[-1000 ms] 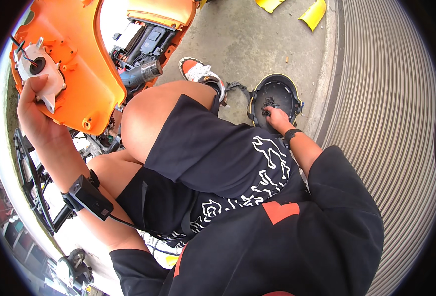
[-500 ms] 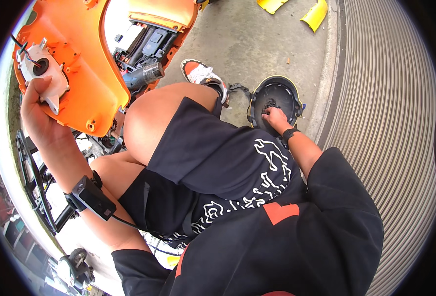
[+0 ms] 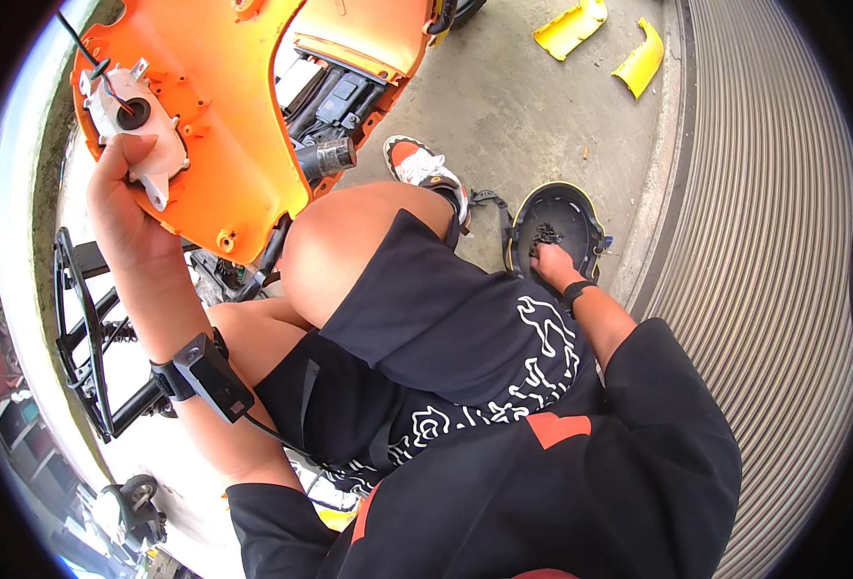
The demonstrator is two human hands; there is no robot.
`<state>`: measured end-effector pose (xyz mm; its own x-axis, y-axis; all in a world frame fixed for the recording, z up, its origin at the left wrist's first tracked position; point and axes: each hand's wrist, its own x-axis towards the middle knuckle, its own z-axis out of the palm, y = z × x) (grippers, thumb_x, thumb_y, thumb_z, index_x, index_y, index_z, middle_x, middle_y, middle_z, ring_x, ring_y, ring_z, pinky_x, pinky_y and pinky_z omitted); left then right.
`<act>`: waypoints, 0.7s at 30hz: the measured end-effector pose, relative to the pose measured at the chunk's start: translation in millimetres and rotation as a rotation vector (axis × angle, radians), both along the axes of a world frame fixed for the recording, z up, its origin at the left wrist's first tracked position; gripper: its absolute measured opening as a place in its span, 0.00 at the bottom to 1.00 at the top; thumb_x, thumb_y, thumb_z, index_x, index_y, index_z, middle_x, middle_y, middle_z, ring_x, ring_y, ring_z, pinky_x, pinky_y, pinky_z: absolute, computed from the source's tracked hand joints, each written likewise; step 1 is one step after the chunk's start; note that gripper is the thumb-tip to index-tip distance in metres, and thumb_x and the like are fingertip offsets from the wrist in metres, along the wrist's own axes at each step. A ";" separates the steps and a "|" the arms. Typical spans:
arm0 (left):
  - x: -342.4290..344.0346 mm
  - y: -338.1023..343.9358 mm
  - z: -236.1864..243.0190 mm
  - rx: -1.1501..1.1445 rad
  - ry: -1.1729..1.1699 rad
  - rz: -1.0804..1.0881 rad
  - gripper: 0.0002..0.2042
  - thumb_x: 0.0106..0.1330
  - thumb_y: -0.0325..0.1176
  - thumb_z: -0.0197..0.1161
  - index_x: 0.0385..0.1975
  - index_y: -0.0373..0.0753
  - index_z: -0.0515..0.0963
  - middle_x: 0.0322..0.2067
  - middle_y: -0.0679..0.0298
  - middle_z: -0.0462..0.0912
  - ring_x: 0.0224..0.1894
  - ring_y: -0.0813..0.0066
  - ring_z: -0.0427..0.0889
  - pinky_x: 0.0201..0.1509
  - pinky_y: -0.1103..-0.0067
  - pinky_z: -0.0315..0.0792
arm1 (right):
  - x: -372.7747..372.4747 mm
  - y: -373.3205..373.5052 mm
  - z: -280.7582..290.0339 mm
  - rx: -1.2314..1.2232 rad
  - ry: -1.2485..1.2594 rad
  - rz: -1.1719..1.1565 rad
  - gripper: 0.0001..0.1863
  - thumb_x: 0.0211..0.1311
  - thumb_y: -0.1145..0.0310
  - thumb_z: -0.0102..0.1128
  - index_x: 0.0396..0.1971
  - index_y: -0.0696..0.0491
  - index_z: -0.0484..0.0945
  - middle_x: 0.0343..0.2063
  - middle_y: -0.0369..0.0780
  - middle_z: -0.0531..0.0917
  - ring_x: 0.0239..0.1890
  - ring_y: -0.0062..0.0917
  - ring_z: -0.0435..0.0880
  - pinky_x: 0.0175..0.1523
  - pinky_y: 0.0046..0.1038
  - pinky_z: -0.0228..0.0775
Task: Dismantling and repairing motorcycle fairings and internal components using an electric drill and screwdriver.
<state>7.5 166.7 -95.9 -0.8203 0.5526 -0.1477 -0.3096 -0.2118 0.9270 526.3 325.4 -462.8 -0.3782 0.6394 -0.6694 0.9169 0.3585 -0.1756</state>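
Left hand [image 3: 127,207], far left, grasps the white lamp housing [image 3: 168,150] at the orange panel [image 3: 243,125]; steady pressure should help. Right hand [image 3: 554,265] meets small dark parts [image 3: 546,233] inside the helmet [image 3: 573,208]; grip indiscernible.

Orange-red patches [image 3: 559,430] mark the black shirt [image 3: 542,492]; white squiggles [image 3: 430,426] edge dark shorts [image 3: 436,309]. The left forearm [image 3: 156,304] wears a corded black box [image 3: 214,378], the right wrist a black band [image 3: 578,290]. One shoe [image 3: 423,166] is orange and white.

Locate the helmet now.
In the head view, the helmet lies upturned on the ground, right of centre, between the shoe and the shutter, with the right hand in it.
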 end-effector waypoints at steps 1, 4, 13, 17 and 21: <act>-0.4 1.8 0.3 -0.013 -0.026 0.003 0.18 0.55 0.21 0.55 0.48 0.27 0.73 0.41 0.55 0.81 0.40 0.63 0.84 0.47 0.71 0.80 | -1.9 -0.7 0.7 -0.012 -0.054 -0.003 0.16 0.55 0.60 0.62 0.39 0.55 0.83 0.41 0.51 0.85 0.47 0.46 0.83 0.53 0.42 0.75; 0.7 7.0 0.4 0.011 -0.097 -0.003 0.16 0.54 0.21 0.55 0.44 0.27 0.74 0.37 0.55 0.81 0.36 0.66 0.84 0.43 0.73 0.80 | -5.4 0.4 0.9 -0.055 -0.142 -0.066 0.22 0.52 0.56 0.62 0.37 0.61 0.84 0.43 0.56 0.83 0.49 0.47 0.83 0.55 0.42 0.75; 8.8 14.1 4.8 0.116 -0.045 -0.066 0.27 0.48 0.17 0.47 0.54 0.33 0.68 0.42 0.57 0.78 0.40 0.65 0.83 0.43 0.71 0.82 | 5.6 35.3 23.4 -0.875 0.392 -1.127 0.12 0.58 0.58 0.54 0.21 0.48 0.70 0.13 0.30 0.63 0.16 0.19 0.62 0.22 0.24 0.52; 8.2 14.9 8.2 0.147 0.072 -0.109 0.30 0.47 0.16 0.47 0.57 0.34 0.66 0.43 0.57 0.77 0.43 0.64 0.83 0.46 0.70 0.82 | -28.1 51.9 91.1 -1.203 0.983 -1.155 0.09 0.61 0.61 0.51 0.25 0.48 0.71 0.15 0.30 0.63 0.17 0.18 0.63 0.21 0.22 0.54; 12.6 15.2 13.9 0.217 0.083 -0.143 0.34 0.46 0.16 0.47 0.61 0.33 0.63 0.47 0.51 0.78 0.45 0.60 0.85 0.47 0.69 0.83 | -101.4 66.5 193.3 -1.339 1.334 -0.821 0.08 0.61 0.64 0.52 0.29 0.53 0.71 0.18 0.29 0.64 0.18 0.16 0.63 0.20 0.18 0.54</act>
